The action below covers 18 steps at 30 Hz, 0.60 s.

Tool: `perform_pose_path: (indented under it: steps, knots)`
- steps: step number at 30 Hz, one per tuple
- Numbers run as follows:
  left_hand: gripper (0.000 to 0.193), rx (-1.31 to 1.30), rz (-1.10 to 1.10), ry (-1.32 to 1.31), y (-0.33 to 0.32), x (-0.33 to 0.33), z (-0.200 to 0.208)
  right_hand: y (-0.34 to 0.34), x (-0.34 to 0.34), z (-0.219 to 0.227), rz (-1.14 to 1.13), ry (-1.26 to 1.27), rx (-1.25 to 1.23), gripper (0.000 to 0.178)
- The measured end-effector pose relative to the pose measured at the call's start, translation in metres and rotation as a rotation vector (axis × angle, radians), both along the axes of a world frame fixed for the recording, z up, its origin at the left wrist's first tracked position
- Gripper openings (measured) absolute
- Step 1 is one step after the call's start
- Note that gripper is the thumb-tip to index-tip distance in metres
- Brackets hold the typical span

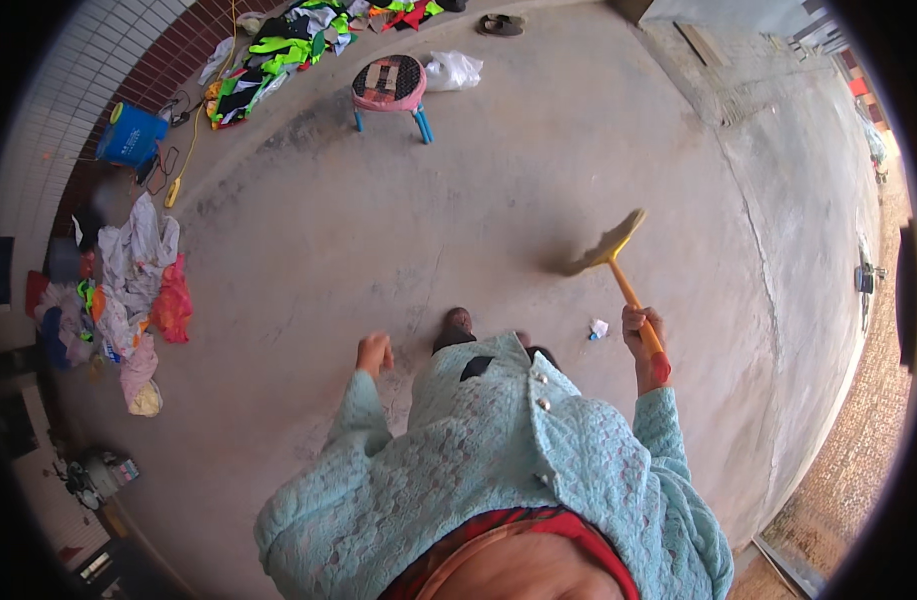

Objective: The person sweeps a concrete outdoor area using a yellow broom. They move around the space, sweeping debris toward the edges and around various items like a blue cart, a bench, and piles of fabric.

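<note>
My right hand point(643, 332) is wrapped round the orange handle of a broom point(625, 284), near its red end. The broom's yellow head with blurred brownish bristles points forward and left, at the concrete floor. Below the head, between it and my feet, lies a small white and blue scrap point(599, 328). My left hand point(376, 353) hangs to the left of my body, its fingers curled in with nothing visible in them. My shoe point(458, 320) shows just past the hem of my light blue knitted cardigan point(479, 430).
Ahead stands a round stool point(389, 84) with blue legs, beside a white plastic bag point(454, 71). A heap of bright cloth point(289, 50) lies along the tiled wall. To the left are a blue bucket point(132, 134), a yellow power strip point(173, 191) and a pile of bags point(139, 270).
</note>
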<state>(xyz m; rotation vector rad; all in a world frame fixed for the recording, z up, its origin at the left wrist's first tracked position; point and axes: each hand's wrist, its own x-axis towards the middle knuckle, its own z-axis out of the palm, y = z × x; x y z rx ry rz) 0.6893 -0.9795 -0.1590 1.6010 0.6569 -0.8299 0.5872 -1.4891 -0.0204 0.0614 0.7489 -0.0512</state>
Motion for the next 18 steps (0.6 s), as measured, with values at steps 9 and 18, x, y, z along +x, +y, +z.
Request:
perform_pose_path:
  steps: [9,18]
  knots:
    - [0.038,0.008,-0.093,-0.121,-0.114,0.119,0.045,-0.035,0.084,-0.002,0.075,-0.245,0.205,0.012]
    - [0.036,0.192,-0.015,-0.012,-0.152,0.102,0.093,-0.106,0.205,-0.072,0.266,-0.259,0.385,0.013]
